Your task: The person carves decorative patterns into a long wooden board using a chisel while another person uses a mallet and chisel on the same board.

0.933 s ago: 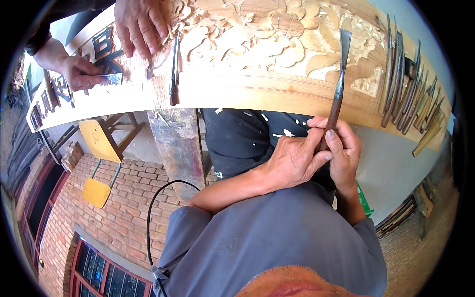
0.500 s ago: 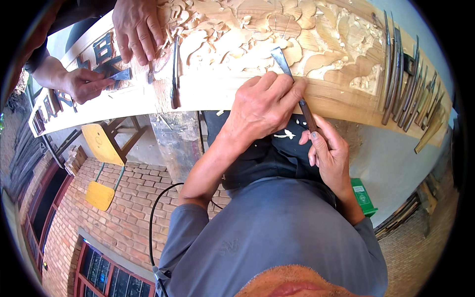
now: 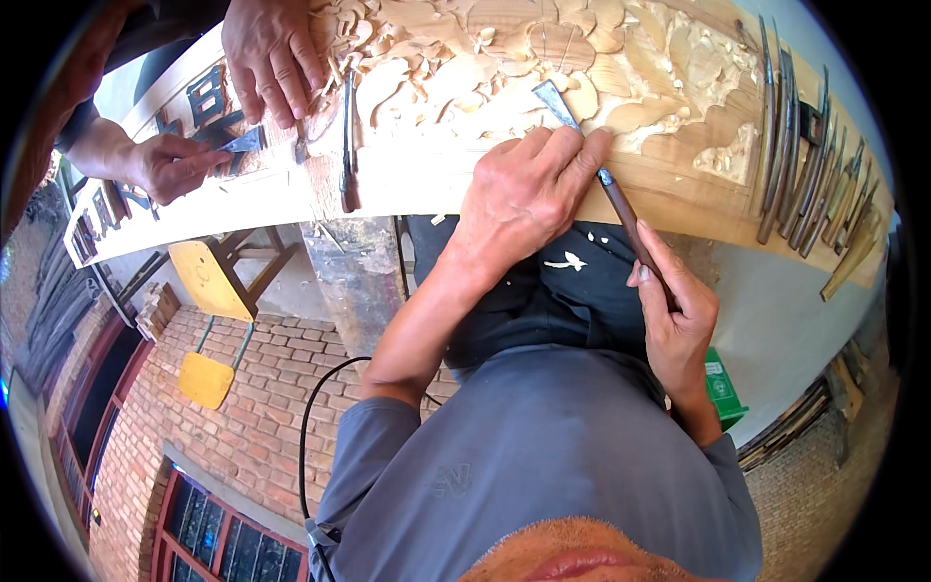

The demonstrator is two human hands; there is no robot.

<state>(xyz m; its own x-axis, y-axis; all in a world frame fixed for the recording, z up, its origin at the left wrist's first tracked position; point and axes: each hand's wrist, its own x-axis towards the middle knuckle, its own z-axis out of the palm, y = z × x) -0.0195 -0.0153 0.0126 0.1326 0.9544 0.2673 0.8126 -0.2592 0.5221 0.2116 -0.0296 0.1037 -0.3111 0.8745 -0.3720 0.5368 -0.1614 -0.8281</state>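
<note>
A carving chisel [image 3: 622,208] with a flat steel blade and a dark wooden handle slants across the near edge of a pale carved wood panel [image 3: 417,184]. My left hand [image 3: 524,199] rests on the near border and closes round the chisel's shank just behind the blade. Further back, my right hand [image 3: 677,308] wraps the end of the handle over my lap. The blade tip lies at the edge of the carved leaf shapes. Loose wood shavings [image 3: 565,261] dot my dark trousers.
Several chisels [image 3: 795,145] lie in a row at the panel's right end; another chisel [image 3: 347,145] lies left of my hands. A co-worker's hand [image 3: 175,167] holds a flat blade at far left, their other hand [image 3: 272,58] flat on the wood. A yellow chair [image 3: 208,281] stands below.
My right hand has shifted right and back along the handle, leaving more of it bare. My left hand keeps its hold near the blade. The whole view has moved slightly.
</note>
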